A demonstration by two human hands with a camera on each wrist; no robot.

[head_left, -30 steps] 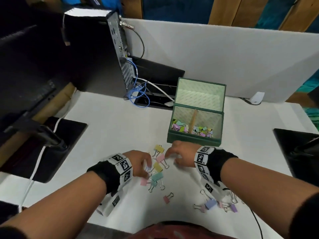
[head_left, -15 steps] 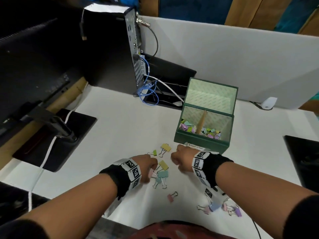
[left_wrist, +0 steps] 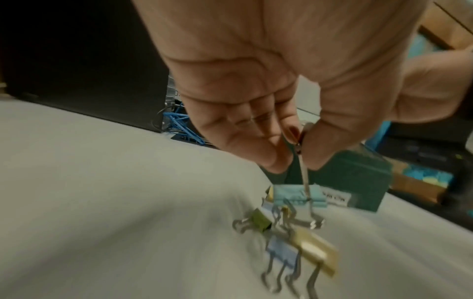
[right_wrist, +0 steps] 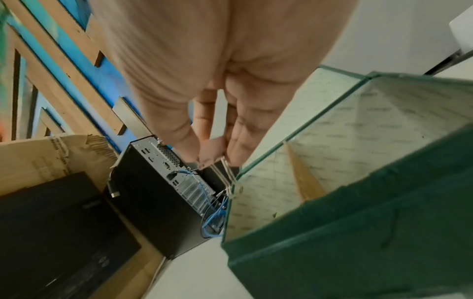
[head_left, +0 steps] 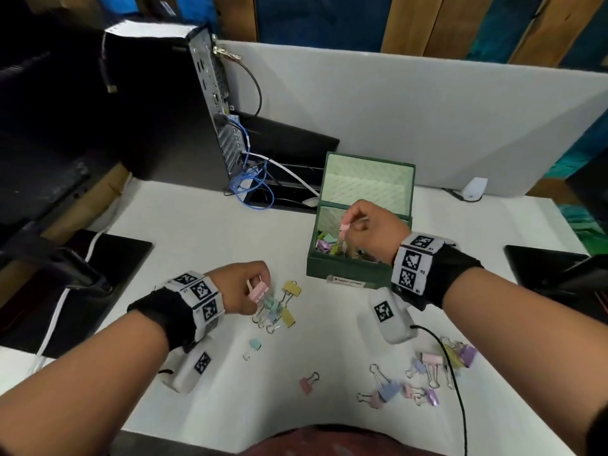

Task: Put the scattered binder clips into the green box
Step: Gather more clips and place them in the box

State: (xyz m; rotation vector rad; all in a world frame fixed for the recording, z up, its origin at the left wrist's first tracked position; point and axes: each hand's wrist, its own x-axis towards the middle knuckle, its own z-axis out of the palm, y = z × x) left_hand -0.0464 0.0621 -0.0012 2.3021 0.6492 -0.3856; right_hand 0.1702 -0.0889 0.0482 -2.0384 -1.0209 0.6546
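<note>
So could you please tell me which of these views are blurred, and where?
Head view: mostly sharp, edges bowed by the wide lens. Left wrist view: pastel metal binder clips and white table smeared by motion. Right wrist view: dark green cardboard box soft and streaked.

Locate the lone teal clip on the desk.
In the head view the teal clip lies alone on the white desk, just below the left hand and its clip pile.
</note>
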